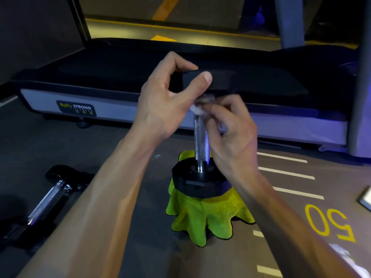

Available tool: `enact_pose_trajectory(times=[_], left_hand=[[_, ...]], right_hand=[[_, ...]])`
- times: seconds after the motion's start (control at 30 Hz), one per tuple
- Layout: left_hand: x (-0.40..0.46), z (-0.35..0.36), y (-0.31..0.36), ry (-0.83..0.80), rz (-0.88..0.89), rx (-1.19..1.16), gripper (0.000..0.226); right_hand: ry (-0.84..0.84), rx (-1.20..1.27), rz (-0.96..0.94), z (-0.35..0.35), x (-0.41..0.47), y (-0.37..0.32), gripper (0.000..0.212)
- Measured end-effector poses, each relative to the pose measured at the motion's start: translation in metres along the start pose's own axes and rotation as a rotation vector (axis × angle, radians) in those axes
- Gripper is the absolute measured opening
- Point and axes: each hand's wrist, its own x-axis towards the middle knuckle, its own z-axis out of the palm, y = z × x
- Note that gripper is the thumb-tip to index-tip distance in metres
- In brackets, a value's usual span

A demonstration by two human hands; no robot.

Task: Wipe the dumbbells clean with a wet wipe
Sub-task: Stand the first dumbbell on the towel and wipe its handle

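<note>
At frame centre, left hand (170,97) grips the upended dumbbell (200,137) steady (on a cloth (206,215)); right hand (230,133) pinches a wipe (195,110) against its bar.

Person, head view: two arms are showing, both bare from the lower frame edge up to the fingers. No sleeve, cuff or glove is showing on either arm.

Left hand (170,101): nothing is being worn; a short, unpainted thumbnail is showing. Tendons and veins are standing out along the forearm.

Right hand (232,135): nothing is being worn on fingers or wrist; its fingertips are blurring, so nail detail cannot be told.
</note>
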Motion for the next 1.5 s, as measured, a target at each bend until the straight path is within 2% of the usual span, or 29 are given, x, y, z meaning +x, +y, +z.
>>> enact_pose_trajectory(times=[0.07,0.13,0.3,0.37,0.47,0.57,0.73,0.87,1.0,1.33,1.5], left_hand=[[0.001,0.001,0.001,0.003,0.004,0.009,0.028],[0.002,0.0,0.0,0.011,-0.006,0.006,0.028],[0.0,-0.003,0.0,0.015,-0.027,-0.011,0.026],[-0.001,0.0,0.002,0.017,-0.025,-0.022,0.029],[-0.002,0.005,0.005,0.025,-0.012,-0.018,0.036],[-0.002,0.006,0.006,0.022,0.004,0.034,0.034],[-0.004,0.005,0.008,0.01,0.019,0.024,0.033],[-0.007,0.004,0.006,0.067,0.016,0.033,0.035],[-0.007,0.004,0.006,0.062,0.016,0.025,0.029],[-0.007,0.004,0.007,0.037,0.032,-0.013,0.025],[-0.004,0.004,0.006,0.032,0.023,-0.037,0.031]], right_hand=[[0.028,0.024,0.022,0.002,0.005,-0.001,0.026],[-0.057,0.081,0.027,-0.003,-0.003,0.002,0.026],[-0.535,0.046,0.113,-0.039,-0.035,0.011,0.024],[-0.657,-0.062,0.133,-0.045,-0.031,0.003,0.026],[-0.79,-0.376,0.043,-0.04,-0.027,-0.027,0.031],[-0.869,-0.525,0.15,-0.023,-0.024,-0.071,0.031],[-0.919,-0.593,0.111,0.006,-0.018,-0.085,0.034],[-0.954,-0.391,0.077,-0.019,-0.026,-0.053,0.029],[-0.788,-0.211,0.142,-0.045,-0.029,-0.02,0.038],[-0.726,-0.237,0.186,-0.039,-0.023,0.026,0.018],[-0.638,-0.177,0.145,-0.047,-0.039,0.013,0.022]])
